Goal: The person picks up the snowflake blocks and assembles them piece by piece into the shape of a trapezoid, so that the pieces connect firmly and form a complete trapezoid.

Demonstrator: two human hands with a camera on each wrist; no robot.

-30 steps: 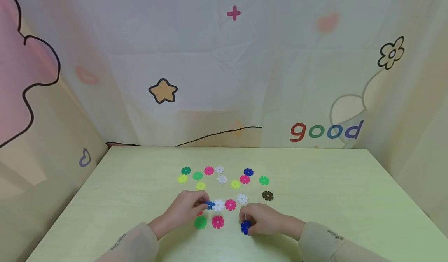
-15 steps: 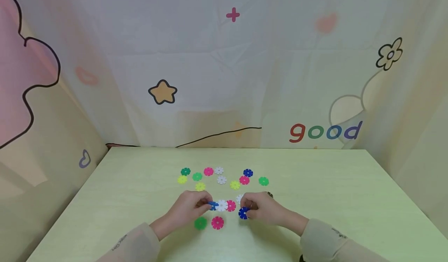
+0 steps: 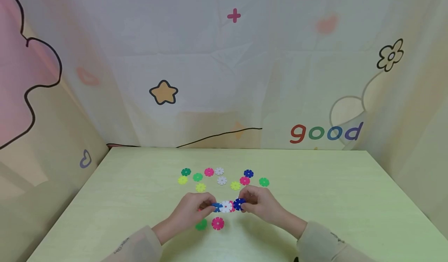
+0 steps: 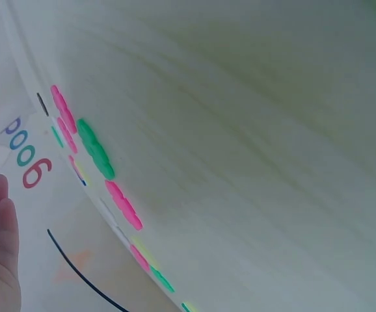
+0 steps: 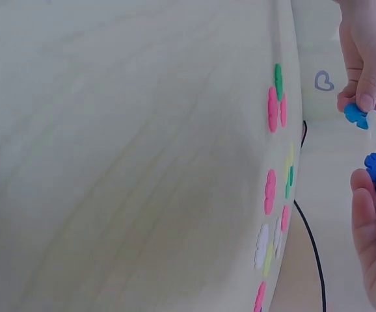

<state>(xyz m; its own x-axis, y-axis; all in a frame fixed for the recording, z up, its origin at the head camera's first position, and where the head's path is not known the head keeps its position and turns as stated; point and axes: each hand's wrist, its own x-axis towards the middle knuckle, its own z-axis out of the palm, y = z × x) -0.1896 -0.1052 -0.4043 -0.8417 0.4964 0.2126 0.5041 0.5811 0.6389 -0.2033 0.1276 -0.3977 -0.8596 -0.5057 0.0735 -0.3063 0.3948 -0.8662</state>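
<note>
Dark-blue slotted disc point(image 3: 239, 204): we are pinching it between thumb and fingers of right hand point(image 3: 261, 206). With left hand point(image 3: 192, 209) we are pinching lighter-blue disc point(image 3: 217, 207), white disc point(image 3: 226, 206) apparently slotted into it. All three are hanging above table point(image 3: 315, 199), dark-blue just beside white. Step in hand, we are judging: adding dark-blue to joined pair. Next move is probably calling for lining up notches crosswise, then pushing. Nearer us, green disc point(image 3: 201, 225) and pink disc point(image 3: 217, 223) are lying on table; farther off, loose coloured discs point(image 3: 197, 177) are lying scattered.

A white disc point(image 3: 223, 204) joins a light-blue disc point(image 3: 216, 207) near a dark-blue disc point(image 3: 237, 205).
</note>
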